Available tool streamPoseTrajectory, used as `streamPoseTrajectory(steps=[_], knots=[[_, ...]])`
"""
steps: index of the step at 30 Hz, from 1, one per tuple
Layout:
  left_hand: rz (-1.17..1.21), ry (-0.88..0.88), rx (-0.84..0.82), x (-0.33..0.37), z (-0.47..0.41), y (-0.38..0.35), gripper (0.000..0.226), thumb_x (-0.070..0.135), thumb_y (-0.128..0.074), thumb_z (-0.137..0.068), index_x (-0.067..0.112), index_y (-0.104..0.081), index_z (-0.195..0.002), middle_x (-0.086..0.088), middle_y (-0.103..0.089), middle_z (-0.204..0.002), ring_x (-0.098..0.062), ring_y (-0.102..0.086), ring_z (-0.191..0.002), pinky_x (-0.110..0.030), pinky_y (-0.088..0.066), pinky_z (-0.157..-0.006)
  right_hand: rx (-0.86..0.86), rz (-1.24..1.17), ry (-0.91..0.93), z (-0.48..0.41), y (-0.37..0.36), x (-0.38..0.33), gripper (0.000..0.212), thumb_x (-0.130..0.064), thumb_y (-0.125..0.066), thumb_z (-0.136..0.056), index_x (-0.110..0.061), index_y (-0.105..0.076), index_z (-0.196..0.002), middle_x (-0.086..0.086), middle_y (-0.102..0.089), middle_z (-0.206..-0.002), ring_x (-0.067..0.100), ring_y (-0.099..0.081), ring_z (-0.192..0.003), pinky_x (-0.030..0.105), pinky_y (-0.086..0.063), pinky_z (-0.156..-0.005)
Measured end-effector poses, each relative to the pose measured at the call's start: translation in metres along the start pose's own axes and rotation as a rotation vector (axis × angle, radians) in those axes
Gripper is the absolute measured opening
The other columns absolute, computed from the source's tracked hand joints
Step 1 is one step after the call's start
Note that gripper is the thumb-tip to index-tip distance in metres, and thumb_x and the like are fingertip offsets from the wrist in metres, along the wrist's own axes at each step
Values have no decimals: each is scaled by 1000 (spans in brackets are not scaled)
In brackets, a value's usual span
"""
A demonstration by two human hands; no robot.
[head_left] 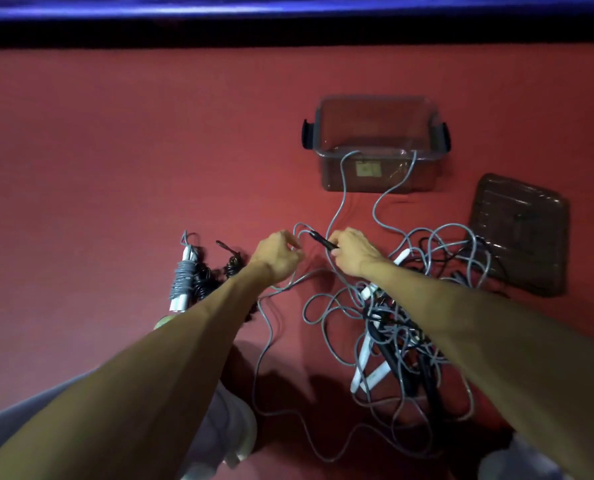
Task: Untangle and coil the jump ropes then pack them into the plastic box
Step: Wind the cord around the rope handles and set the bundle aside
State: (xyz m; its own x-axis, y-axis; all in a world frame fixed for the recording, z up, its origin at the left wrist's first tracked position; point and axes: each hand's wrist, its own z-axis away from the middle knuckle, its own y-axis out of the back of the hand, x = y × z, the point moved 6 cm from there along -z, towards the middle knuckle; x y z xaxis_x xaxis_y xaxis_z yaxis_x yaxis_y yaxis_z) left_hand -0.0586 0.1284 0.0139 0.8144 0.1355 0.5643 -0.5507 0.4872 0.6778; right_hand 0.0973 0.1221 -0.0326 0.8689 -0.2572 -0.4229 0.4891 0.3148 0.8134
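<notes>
A: How far along is the work?

B: Not far, I think. A grey coil [182, 282] and a black coil [203, 277] lie finished on the floor at the left. The plastic box [427, 168] holds no coil yet; only a grey rope [344, 188] hangs over its near rim. The big tangle [392, 327] at the right is still to do.

A: And the hands?

B: The right hand [352, 252] grips a black handle [321, 239], fingers curled round it. The left hand [277, 258] has curled fingers too, and seems to pinch a loop of that grey rope.

red floor [115, 150], box [375, 174], ropes [392, 334], lid [520, 233]
</notes>
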Motion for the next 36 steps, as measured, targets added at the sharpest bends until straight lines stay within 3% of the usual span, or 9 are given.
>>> streamPoseTrajectory(steps=[8,14,19,23,26,28,31,33,36], knots=[[3,-196,7,88,53,57,19,9,-58,-88,5,-70,-103,-18,-72,-97,-32,-68,-91,-34,-52,-80,194,-388,61,63,144,-32,19,-13,-72,-83,-11,-71,-102,2,-68,-94,13,-58,-85,20,-38,-72],[161,-395,28,173,133,98,17,21,-69,-74,14,-64,-88,1,-63,-73,-15,-57,-70,-28,-45,-70,343,-621,152,152,238,-49,15,-18,-77,-78,-8,-72,-89,1,-64,-75,11,-54,-68,27,-42,-70],[150,-554,135,223,194,108,32,18,-71,-84,16,-65,-115,1,-72,-102,-18,-67,-97,-35,-52,-92,452,-664,207,225,295,-50,19,-24,-80,-75,-11,-71,-87,-1,-60,-72,11,-50,-67,25,-36,-60],[273,-679,230,238,231,100,23,19,-75,-84,27,-70,-105,4,-74,-93,-12,-70,-86,-38,-57,-85,506,-700,211,261,311,-41,36,-26,-87,-67,-19,-64,-94,-1,-67,-81,8,-56,-67,19,-36,-55],[294,-692,240,240,236,87,23,17,-77,-82,36,-69,-92,4,-75,-86,-14,-72,-82,-45,-58,-81,527,-684,232,277,318,-28,18,-25,-82,-75,-17,-65,-75,-3,-65,-62,7,-52,-46,15,-35,-44],[278,-685,249,246,235,82,19,19,-76,-82,34,-69,-90,3,-76,-87,-16,-72,-83,-46,-58,-81,675,-680,225,281,328,-17,23,-29,-78,-79,-19,-62,-67,-5,-65,-58,9,-53,-48,22,-40,-51],[278,-698,238,262,235,78,18,18,-73,-82,32,-67,-90,3,-73,-83,-20,-70,-81,-41,-57,-81,929,-658,174,288,338,-4,22,-33,-74,-82,-18,-59,-87,-7,-60,-73,11,-57,-72,25,-42,-69],[227,-727,243,271,239,79,23,8,-70,-86,28,-64,-95,8,-68,-80,-15,-66,-78,-32,-54,-76,849,-754,199,284,333,-4,19,-33,-66,-89,-18,-57,-97,-5,-62,-86,13,-60,-85,25,-43,-77],[202,-707,209,270,239,80,24,3,-68,-85,16,-58,-102,6,-64,-86,-16,-61,-80,-30,-51,-76,681,-814,281,280,321,-12,12,-31,-59,-94,-25,-54,-85,-4,-69,-75,21,-69,-80,33,-47,-73]])
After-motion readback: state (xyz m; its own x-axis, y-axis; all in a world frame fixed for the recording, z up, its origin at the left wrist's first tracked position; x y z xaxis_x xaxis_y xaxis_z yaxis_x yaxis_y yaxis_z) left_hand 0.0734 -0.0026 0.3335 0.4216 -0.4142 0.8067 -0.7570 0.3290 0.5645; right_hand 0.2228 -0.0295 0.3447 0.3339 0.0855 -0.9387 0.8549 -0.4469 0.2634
